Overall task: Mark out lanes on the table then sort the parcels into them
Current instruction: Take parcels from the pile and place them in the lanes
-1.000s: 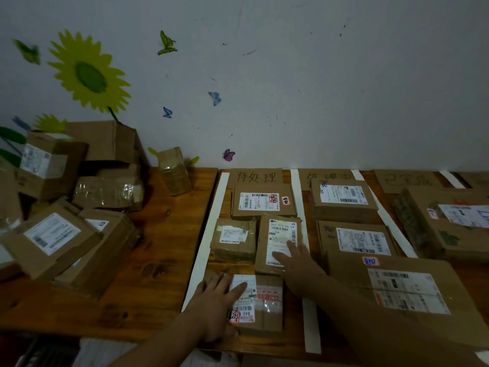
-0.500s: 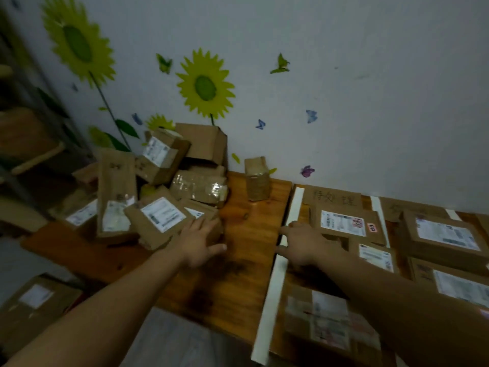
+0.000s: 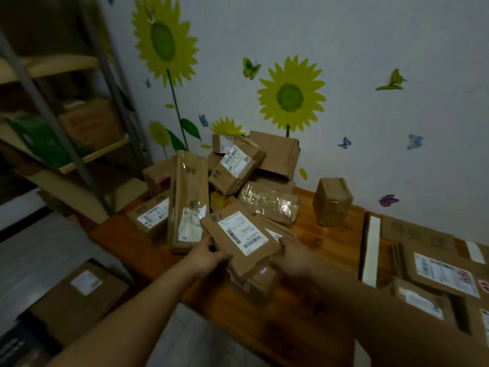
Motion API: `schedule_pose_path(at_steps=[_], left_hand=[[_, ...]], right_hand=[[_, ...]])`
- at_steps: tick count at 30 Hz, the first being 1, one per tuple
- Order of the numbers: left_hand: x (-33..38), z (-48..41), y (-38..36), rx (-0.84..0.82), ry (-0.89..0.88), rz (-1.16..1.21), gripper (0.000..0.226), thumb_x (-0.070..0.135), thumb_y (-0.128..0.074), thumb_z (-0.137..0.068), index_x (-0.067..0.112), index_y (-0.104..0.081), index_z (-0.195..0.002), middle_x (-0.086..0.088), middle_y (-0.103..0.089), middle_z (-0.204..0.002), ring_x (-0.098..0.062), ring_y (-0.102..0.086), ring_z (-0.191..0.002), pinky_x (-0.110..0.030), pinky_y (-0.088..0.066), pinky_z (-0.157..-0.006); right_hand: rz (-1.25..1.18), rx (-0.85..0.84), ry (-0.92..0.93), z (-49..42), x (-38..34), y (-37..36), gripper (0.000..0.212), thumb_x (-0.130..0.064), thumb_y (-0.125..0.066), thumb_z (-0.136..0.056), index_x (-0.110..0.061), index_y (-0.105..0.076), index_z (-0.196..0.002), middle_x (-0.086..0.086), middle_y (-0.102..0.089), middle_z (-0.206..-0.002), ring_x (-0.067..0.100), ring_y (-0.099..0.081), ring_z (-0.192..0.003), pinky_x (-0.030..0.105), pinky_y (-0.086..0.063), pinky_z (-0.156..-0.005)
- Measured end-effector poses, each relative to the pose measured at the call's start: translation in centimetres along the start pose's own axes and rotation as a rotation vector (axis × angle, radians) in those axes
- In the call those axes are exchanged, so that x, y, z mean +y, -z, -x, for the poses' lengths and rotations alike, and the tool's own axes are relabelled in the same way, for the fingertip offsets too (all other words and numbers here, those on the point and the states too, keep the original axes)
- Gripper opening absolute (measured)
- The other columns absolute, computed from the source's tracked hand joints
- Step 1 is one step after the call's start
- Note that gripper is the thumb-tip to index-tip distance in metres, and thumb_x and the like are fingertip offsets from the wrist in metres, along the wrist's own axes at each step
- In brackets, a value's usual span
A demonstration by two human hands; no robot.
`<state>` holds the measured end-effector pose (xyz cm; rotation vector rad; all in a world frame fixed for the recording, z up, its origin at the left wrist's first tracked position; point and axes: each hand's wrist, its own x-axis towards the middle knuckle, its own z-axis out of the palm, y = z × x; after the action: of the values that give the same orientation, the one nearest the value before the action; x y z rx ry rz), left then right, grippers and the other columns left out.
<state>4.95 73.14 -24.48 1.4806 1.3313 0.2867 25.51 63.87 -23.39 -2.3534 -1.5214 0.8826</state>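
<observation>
Both arms stretch forward, the left hand [image 3: 205, 256] and right hand [image 3: 291, 256] gripping opposite edges of a labelled parcel [image 3: 240, 234].

Parcel pile [image 3: 225, 186] left on table [image 3: 330, 239]; tape strip [image 3: 371, 250] right.

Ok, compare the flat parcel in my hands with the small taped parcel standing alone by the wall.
The flat parcel is held at its edges by the left hand and right hand; the small taped parcel stands untouched on the table. The flat parcel is thin and broad; the small taped parcel is blocky. The flat parcel shows a white label; the small taped parcel shows only glossy tape. Both are brown cardboard.
</observation>
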Motion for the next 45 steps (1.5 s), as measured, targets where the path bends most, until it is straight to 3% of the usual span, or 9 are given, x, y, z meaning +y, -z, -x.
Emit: schedule_pose_path(at_steps=[4, 10, 14, 17, 21, 28, 34, 38, 45], left_hand=[[0.1, -1.3, -1.6, -0.004, 0.135, 0.167, 0.076, 0.02, -0.068, -0.084, 0.024, -0.022, -0.145, -0.005, -0.049, -0.137, -0.029, -0.049, -0.123, -0.042, -0.047, -0.09], [-0.4, -3.0, -2.2, 0.215, 0.121, 0.021, 0.064, 0.017, -0.065, -0.082, 0.024, -0.037, -0.139, -0.009, -0.054, -0.134, -0.03, -0.048, -0.124, -0.045, -0.042, -0.104], [2.4, -0.6, -2.2, 0.169, -0.118, 0.11, 0.071, -0.001, -0.056, -0.089, 0.023, -0.025, -0.148, -0.001, -0.051, -0.135, -0.019, -0.049, -0.123, -0.035, -0.045, -0.101], [5.2, 1.4, -1.3, 0.177, -0.355, 0.155, 0.066, 0.008, -0.054, -0.093, 0.031, -0.024, -0.147, 0.023, -0.054, -0.107, 0.011, -0.053, -0.093, -0.009, -0.047, -0.072], [7.9, 4.9, -0.2, 0.174, -0.549, 0.216, 0.065, 0.008, -0.052, -0.095, 0.047, -0.023, -0.137, 0.038, -0.045, -0.1, 0.016, -0.05, -0.086, -0.004, -0.045, -0.061], [7.9, 10.5, -0.6, 0.005, -0.699, 0.232, 0.065, 0.004, -0.048, -0.096, 0.045, -0.023, -0.139, 0.032, -0.046, -0.108, 0.014, -0.049, -0.09, -0.006, -0.048, -0.065], [6.0, 13.6, -5.5, -0.212, -0.616, 0.182, 0.066, 0.004, -0.046, -0.097, 0.041, -0.019, -0.145, 0.023, -0.054, -0.114, 0.017, -0.053, -0.078, -0.006, -0.044, -0.069], [5.9, 16.4, -9.6, -0.358, -0.604, 0.144, 0.066, 0.002, -0.045, -0.097, 0.038, -0.02, -0.146, 0.014, -0.054, -0.116, 0.011, -0.052, -0.084, -0.01, -0.045, -0.073], [6.9, 21.4, -18.4, -0.536, -0.597, 0.022, 0.066, 0.006, -0.046, -0.096, 0.036, -0.019, -0.148, 0.01, -0.045, -0.134, -0.009, -0.047, -0.115, -0.023, -0.047, -0.087]], right_hand=[[-0.088, -0.046, 0.061, -3.2, -0.8, -1.3, 0.053, -0.05, -0.046, -0.094, -0.025, -0.038, -0.14, 0.003, -0.049, -0.14, 0.022, -0.049, -0.124, 0.045, -0.038, -0.106], [-0.397, -0.019, -0.095, -5.1, -1.4, -1.2, 0.038, -0.036, -0.057, -0.091, -0.019, -0.048, -0.124, -0.004, -0.062, -0.097, 0.012, -0.064, -0.082, 0.027, -0.055, -0.062], [-0.588, 0.138, -0.07, -3.2, -0.9, -0.2, 0.051, -0.017, -0.061, -0.089, -0.02, -0.041, -0.136, 0.002, -0.061, -0.122, 0.016, -0.065, -0.096, 0.027, -0.056, -0.071], [-0.738, 0.26, 0.006, -0.5, -1.5, 2.0, 0.055, -0.019, -0.061, -0.091, -0.027, -0.038, -0.14, -0.003, -0.061, -0.126, 0.014, -0.063, -0.103, 0.033, -0.055, -0.083], [-0.81, 0.453, 0.111, 4.5, -2.6, 4.3, 0.053, -0.015, -0.059, -0.093, -0.031, -0.038, -0.139, -0.013, -0.061, -0.121, 0.0, -0.059, -0.099, 0.013, -0.049, -0.07], [-0.866, 0.67, 0.028, 13.0, -3.3, 2.8, 0.055, -0.013, -0.059, -0.093, -0.028, -0.038, -0.141, -0.011, -0.058, -0.122, 0.006, -0.055, -0.112, 0.01, -0.046, -0.073], [-0.958, 0.733, -0.175, 20.0, 0.1, 0.0, 0.047, -0.005, -0.056, -0.093, -0.022, -0.045, -0.136, -0.016, -0.061, -0.097, -0.001, -0.058, -0.088, 0.015, -0.049, -0.073], [-0.977, 0.803, -0.274, 24.7, 3.7, -1.7, 0.049, -0.004, -0.057, -0.092, -0.019, -0.047, -0.137, -0.004, -0.066, -0.113, 0.009, -0.061, -0.105, 0.029, -0.052, -0.092], [-0.878, 0.879, -0.349, 33.3, 10.7, -2.7, 0.051, -0.008, -0.054, -0.095, -0.021, -0.041, -0.142, -0.004, -0.06, -0.121, 0.0, -0.056, -0.097, 0.007, -0.045, -0.074]])
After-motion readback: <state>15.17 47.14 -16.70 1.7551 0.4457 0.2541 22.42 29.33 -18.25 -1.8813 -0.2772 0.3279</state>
